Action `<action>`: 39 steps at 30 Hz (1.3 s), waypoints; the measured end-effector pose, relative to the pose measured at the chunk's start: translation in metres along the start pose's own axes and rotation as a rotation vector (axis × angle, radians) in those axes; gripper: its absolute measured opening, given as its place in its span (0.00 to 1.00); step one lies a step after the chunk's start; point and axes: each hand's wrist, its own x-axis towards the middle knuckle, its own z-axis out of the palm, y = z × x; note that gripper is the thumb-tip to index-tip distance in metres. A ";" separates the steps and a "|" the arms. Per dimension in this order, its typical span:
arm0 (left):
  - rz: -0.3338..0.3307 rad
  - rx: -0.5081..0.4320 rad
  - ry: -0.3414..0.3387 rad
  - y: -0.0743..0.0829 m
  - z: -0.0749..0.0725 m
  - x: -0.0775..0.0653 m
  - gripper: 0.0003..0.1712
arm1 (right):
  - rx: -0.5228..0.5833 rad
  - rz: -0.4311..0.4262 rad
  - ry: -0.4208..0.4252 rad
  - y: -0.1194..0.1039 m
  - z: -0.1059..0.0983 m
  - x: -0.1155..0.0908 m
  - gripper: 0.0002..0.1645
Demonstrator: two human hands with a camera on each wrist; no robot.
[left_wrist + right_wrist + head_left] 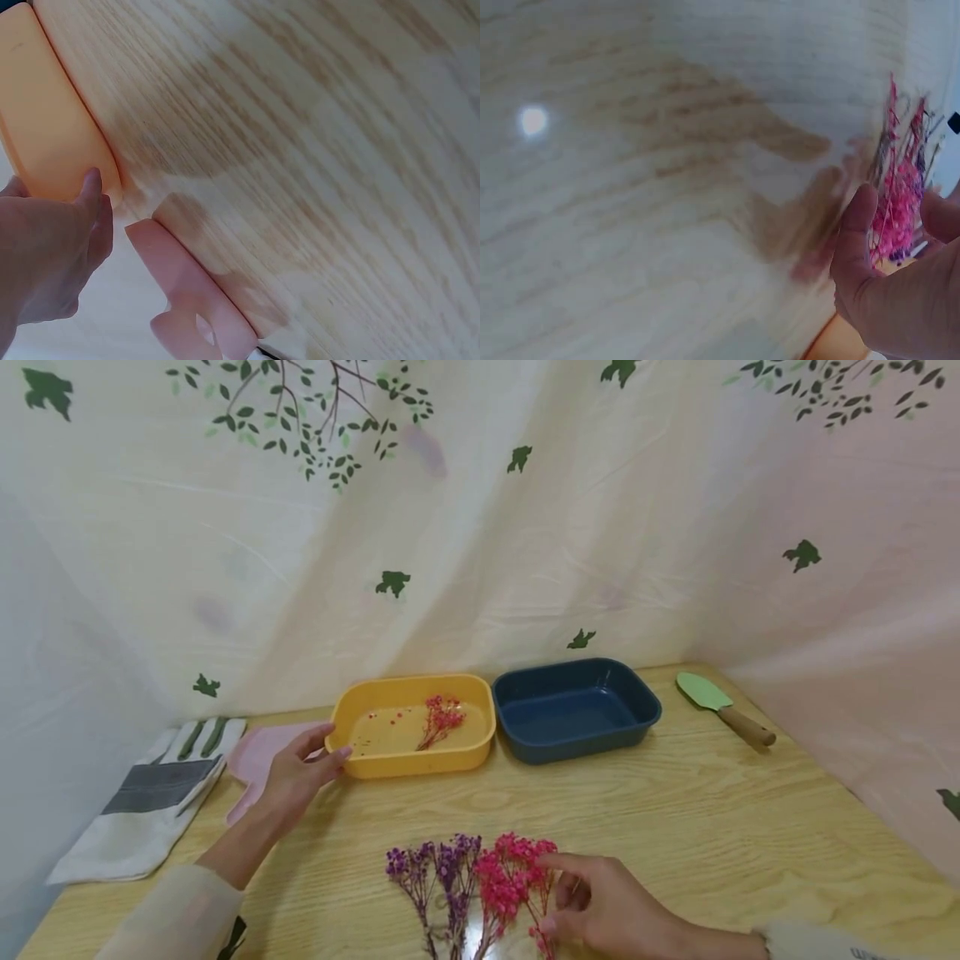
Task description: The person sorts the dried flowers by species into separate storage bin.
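Note:
My left hand (296, 777) holds the left end of a yellow tray (416, 766), its thumb against the outer wall. In the left wrist view the hand (52, 240) is at the corner of the tray (52, 112). A sprig of small pink dried flowers (442, 717) and some loose bits lie inside. At the near side, my right hand (618, 902) is beside a bunch of pink dried flowers (504, 881), thumb and index finger apart and their tips at the blooms. Purple dried flowers (456, 864) stand left of the pink ones; their lower stems are out of frame.
A dark blue tray (577, 747) sits against the yellow one. To its right lies a trowel (705, 692) with green blade and wooden handle. A pink dustpan-like piece (258, 756) and white-and-grey gloves (153, 793) lie at left. Printed cloth (480, 527) hangs behind the wooden table (750, 827).

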 end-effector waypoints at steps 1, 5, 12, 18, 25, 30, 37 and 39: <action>-0.003 0.002 0.001 0.000 0.000 0.000 0.42 | -0.026 -0.014 -0.009 0.001 0.001 0.000 0.37; -0.013 0.010 0.002 0.001 -0.003 0.001 0.43 | -0.111 0.029 -0.026 0.010 0.006 0.005 0.43; -0.010 -0.024 -0.011 0.001 0.000 0.000 0.42 | -0.313 0.159 -0.086 0.003 0.014 0.008 0.53; -0.015 -0.023 -0.002 0.002 0.000 0.001 0.42 | -0.429 0.078 -0.097 -0.001 0.008 0.006 0.42; -0.022 -0.015 0.001 0.002 0.000 0.001 0.42 | -0.467 -0.104 -0.047 -0.001 0.001 0.010 0.30; -0.021 -0.008 0.001 0.000 0.000 0.001 0.42 | -0.401 -0.041 0.005 -0.002 -0.007 0.015 0.37; -0.016 -0.003 0.003 0.000 0.000 0.001 0.42 | 0.024 0.088 0.067 -0.008 -0.018 0.022 0.40; -0.013 -0.004 0.003 0.000 0.000 0.001 0.42 | 0.135 0.101 0.087 -0.011 -0.019 0.023 0.41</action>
